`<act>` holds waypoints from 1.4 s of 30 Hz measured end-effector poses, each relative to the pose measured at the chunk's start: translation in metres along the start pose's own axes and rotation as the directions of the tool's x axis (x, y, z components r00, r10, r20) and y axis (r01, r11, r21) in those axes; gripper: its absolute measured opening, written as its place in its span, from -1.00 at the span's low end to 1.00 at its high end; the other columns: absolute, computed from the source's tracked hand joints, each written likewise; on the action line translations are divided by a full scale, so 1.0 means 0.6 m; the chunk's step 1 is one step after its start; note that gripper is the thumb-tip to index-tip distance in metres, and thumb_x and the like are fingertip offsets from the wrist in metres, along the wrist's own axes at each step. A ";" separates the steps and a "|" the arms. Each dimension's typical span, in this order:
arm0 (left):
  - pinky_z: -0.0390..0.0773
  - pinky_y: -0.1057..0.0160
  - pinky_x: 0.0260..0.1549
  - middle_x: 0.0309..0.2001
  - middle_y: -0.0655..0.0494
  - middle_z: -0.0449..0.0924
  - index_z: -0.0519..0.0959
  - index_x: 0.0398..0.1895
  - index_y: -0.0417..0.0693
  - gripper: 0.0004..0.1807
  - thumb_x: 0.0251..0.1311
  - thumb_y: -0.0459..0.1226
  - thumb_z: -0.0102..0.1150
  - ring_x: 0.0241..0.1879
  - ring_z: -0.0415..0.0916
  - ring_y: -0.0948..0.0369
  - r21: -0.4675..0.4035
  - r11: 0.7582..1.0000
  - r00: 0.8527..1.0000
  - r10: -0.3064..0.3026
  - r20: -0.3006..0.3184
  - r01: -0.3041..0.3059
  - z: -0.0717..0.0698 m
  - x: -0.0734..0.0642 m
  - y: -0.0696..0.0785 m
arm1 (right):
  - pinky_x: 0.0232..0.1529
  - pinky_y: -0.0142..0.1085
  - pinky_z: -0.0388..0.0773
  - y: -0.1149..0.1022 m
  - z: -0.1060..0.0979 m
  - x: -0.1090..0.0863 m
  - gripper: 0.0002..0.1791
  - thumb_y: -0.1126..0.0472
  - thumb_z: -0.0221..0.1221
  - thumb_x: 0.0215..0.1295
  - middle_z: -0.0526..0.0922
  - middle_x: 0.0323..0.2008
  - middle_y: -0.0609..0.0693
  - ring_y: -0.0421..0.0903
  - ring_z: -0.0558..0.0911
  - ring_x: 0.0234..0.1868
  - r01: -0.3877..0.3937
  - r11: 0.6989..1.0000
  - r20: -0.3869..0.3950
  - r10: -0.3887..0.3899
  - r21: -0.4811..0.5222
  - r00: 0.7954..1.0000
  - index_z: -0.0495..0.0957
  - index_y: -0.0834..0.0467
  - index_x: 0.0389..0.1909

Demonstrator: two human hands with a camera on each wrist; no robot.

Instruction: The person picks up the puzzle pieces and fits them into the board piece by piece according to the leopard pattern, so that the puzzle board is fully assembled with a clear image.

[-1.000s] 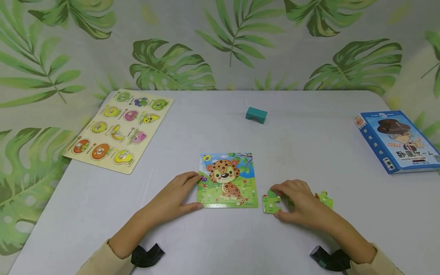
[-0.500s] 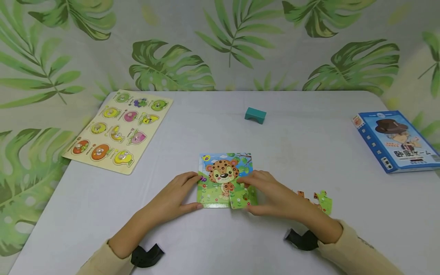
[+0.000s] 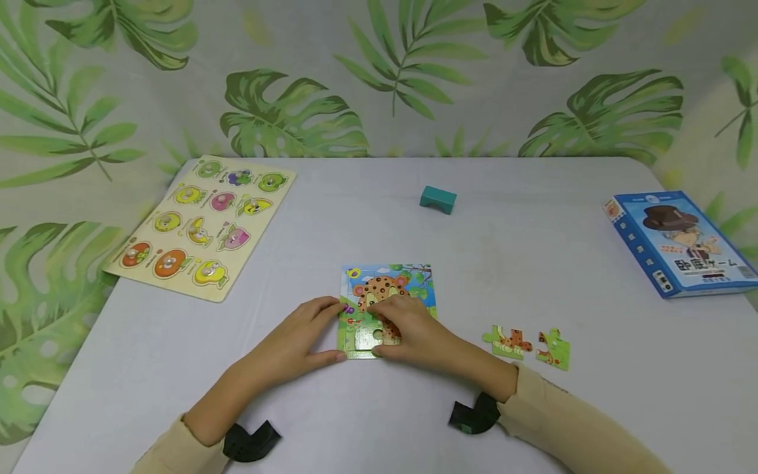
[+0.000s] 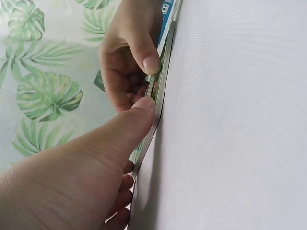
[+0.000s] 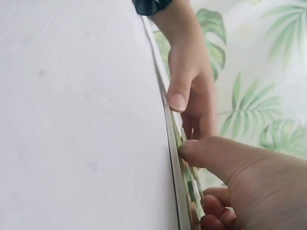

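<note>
A square leopard jigsaw board [image 3: 423,284] lies on the white table. My left hand [image 3: 296,337] holds its left side, thumb at the near corner and fingers along the edge. My right hand [image 3: 417,332] pinches a green jigsaw piece [image 3: 365,338] between thumb and fingers over the board's lower left part; glare whitens the piece. The hand covers much of the leopard's body. In the left wrist view, my left thumb [image 4: 143,104] touches the board's edge. Edge-on in the right wrist view, the held piece [image 5: 183,135] stands slightly off the board.
Two loose jigsaw pieces, one with leopard paws [image 3: 509,342] and one mostly green [image 3: 555,349], lie right of the board. Farther back are a teal block [image 3: 438,199], a fruit peg puzzle [image 3: 204,227] at left and a blue box [image 3: 681,243] at right.
My right hand has picked up the green jigsaw piece from right of the board and carried it left over the board's lower left part. My left hand stays at the board's left side.
</note>
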State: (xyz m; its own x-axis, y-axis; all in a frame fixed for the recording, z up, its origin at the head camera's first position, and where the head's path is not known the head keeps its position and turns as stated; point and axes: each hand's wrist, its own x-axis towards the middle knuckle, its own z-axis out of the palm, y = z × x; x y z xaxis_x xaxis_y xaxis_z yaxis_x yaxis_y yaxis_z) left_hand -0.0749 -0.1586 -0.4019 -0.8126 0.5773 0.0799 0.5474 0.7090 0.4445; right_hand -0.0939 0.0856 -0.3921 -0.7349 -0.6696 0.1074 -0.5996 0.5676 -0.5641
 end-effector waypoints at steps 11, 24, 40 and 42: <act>0.13 0.04 0.14 0.25 0.14 0.19 0.40 0.18 0.22 -0.46 0.09 0.05 0.12 0.23 0.10 0.12 0.048 0.979 0.979 0.193 0.070 -0.196 -0.016 -0.002 -0.007 | 0.06 -0.14 0.15 -0.003 0.006 0.007 -0.37 -0.04 0.28 0.01 0.45 -0.08 -0.09 -0.15 0.33 -0.06 -0.013 1.000 0.022 0.013 0.011 1.000 0.42 0.09 0.13; 0.12 0.00 0.13 0.24 0.09 0.23 0.48 0.10 0.24 -0.54 0.08 -0.01 0.16 0.22 0.12 0.10 0.017 0.981 0.980 0.191 0.059 -0.192 -0.017 -0.002 -0.003 | -0.14 -0.22 0.17 -0.007 0.004 0.011 -0.35 -0.10 0.28 -0.03 0.33 -0.24 -0.21 -0.22 0.27 -0.24 0.017 0.999 0.028 -0.015 -0.045 0.999 0.46 0.07 0.12; 0.11 0.01 0.14 0.25 0.09 0.21 0.50 0.06 0.31 -0.58 0.07 -0.03 0.19 0.23 0.10 0.10 -0.006 0.989 0.986 0.151 0.067 -0.150 -0.016 -0.002 -0.001 | 0.08 -0.11 0.12 0.005 -0.024 -0.012 -0.36 -0.20 0.09 0.14 0.30 0.10 -0.15 -0.20 0.22 0.14 -0.057 0.993 0.133 0.042 0.107 0.990 0.29 -0.07 0.24; 0.10 0.01 0.15 0.25 0.09 0.21 0.51 0.06 0.31 -0.58 0.07 -0.04 0.19 0.23 0.10 0.10 -0.010 0.989 0.987 0.147 0.063 -0.147 -0.015 -0.002 -0.002 | 0.11 -0.08 0.15 0.002 -0.038 -0.019 -0.36 -0.16 0.13 0.14 0.27 0.14 -0.16 -0.19 0.20 0.18 -0.084 0.983 0.131 0.062 0.163 0.989 0.28 -0.06 0.23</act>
State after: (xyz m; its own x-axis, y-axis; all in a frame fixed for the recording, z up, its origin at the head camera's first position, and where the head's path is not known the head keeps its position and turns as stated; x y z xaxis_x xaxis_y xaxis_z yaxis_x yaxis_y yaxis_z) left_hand -0.0765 -0.1635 -0.3946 -0.7090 0.6997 0.0878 0.6588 0.6127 0.4365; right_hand -0.0937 0.1051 -0.3754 -0.7230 -0.6899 -0.0362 -0.4763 0.5357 -0.6972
